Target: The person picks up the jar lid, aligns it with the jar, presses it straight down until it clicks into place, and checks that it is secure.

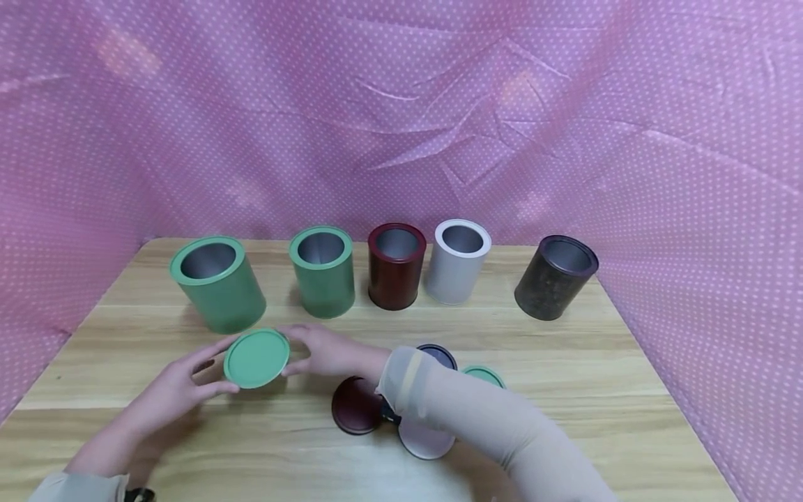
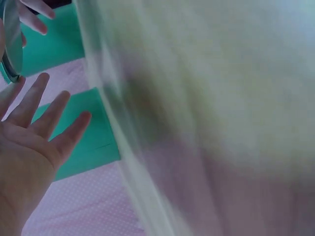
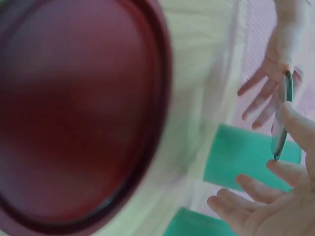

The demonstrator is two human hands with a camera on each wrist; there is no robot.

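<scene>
Pink polka-dot cloth [image 1: 401, 104] hangs behind the wooden table [image 1: 276, 453]. L hand [image 1: 169, 390] & R hand [image 1: 326, 351] pinch the round green lid [image 1: 257, 358] btwn them, each at its edge; it is above the table, in front of the leftmost green can [image 1: 228, 300]. Maroon lid [image 1: 355, 406] lies near R sleeve [image 1: 483, 411].
</scene>
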